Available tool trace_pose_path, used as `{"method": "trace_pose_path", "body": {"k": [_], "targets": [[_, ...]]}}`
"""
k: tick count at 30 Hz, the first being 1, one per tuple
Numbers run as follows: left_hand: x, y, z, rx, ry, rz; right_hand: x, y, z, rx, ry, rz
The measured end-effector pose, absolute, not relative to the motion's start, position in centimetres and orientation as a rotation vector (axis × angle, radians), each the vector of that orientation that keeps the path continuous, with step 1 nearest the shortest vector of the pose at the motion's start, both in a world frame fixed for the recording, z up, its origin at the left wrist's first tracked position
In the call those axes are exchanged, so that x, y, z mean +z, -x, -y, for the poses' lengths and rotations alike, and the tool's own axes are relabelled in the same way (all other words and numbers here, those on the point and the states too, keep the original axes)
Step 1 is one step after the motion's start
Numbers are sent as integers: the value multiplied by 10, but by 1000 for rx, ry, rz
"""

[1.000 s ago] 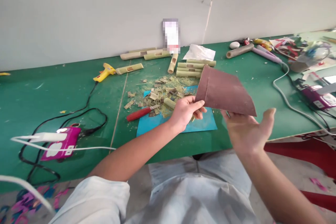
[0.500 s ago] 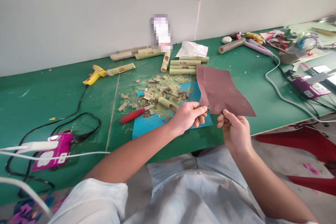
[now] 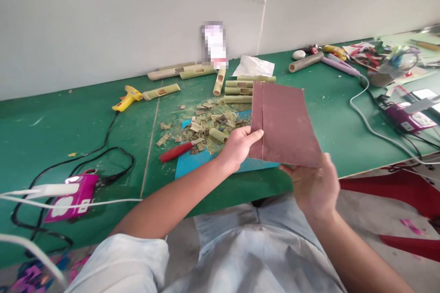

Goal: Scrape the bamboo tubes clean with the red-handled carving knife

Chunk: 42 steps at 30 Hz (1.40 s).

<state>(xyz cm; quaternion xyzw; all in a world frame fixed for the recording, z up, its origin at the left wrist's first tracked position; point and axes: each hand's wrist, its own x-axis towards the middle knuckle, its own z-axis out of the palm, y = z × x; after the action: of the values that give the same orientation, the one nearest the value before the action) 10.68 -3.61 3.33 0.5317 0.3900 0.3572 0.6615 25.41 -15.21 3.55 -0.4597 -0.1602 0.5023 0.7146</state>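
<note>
The creased maroon sheet (image 3: 285, 123), perhaps sandpaper, is up above the worktop (image 3: 338, 121); light, bendable, I'd judge, best held by its edges. The left hand (image 3: 238, 147) pinches one side; the blurred right hand (image 3: 314, 187) meets a corner, grip unclear.

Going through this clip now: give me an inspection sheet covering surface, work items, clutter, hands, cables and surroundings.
Surface: green table; blue sheet partly under debris.
Work items: brown sheet, held above the table, line near its left edge; bamboo pieces, several with cut openings; red-handled knife, lying down.
Clutter: shavings mid-table; coloured scraps far right.
Hands: left hand grips the brown sheet's left part, thumb on top; right hand at its lower right corner, blurred, grip unclear.
Cables: black cords and white cables around purple power strips.
Surroundings: pale wall behind; floor scraps lower left.
</note>
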Motion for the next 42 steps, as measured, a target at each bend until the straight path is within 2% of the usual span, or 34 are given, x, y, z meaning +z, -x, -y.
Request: {"method": "trace_pose_path", "body": {"k": [3, 7, 10, 17, 28, 37, 42], "targets": [[38, -103, 34, 788, -1119, -819, 41, -284, 148, 1217, 1013, 380], [46, -100, 33, 760, -1171, -774, 42, -313, 135, 1425, 1222, 361], [46, -97, 33, 778, -1229, -825, 41, -314, 127, 1380, 1400, 388], [44, -98, 34, 593, -1056, -729, 43, -317, 123, 1215, 1418, 518], [50, -85, 30, 433, -1360, -987, 50, -331, 123, 1303, 1486, 546], [55, -91, 26, 760, -1104, -880, 44, -332, 131, 1428, 1462, 632], [63, -88, 26, 730, -1054, -765, 50, -330, 122, 1432, 1379, 638]]}}
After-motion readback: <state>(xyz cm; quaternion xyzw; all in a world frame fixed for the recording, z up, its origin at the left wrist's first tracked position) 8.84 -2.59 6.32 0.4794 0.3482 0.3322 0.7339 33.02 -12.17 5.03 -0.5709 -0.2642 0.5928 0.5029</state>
